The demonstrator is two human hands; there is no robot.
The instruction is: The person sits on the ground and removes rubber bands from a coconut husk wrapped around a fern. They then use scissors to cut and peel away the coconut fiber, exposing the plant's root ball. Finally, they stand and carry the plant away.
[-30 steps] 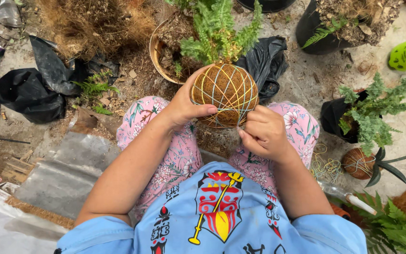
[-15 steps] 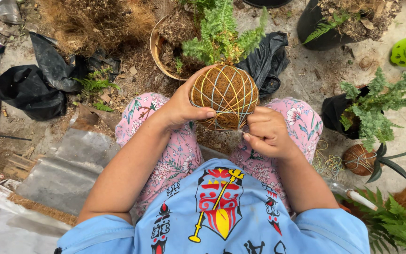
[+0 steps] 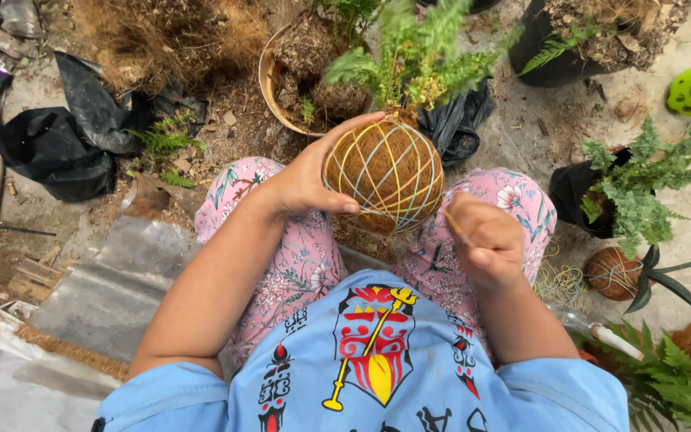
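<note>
Firmly cupped: fibre ball (image 3: 384, 186) (string perhaps pinched)

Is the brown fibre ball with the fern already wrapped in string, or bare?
Wrapped. Yellow and pale-blue string crisscrosses the brown fibre ball, cupped by the left hand; the right hand pinches a strand.

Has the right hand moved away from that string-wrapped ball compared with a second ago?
Yes, slightly. The right hand now sits lower and further right over the floral-trousered knee, drawn off the moss ball, which the left hand holds.
</note>
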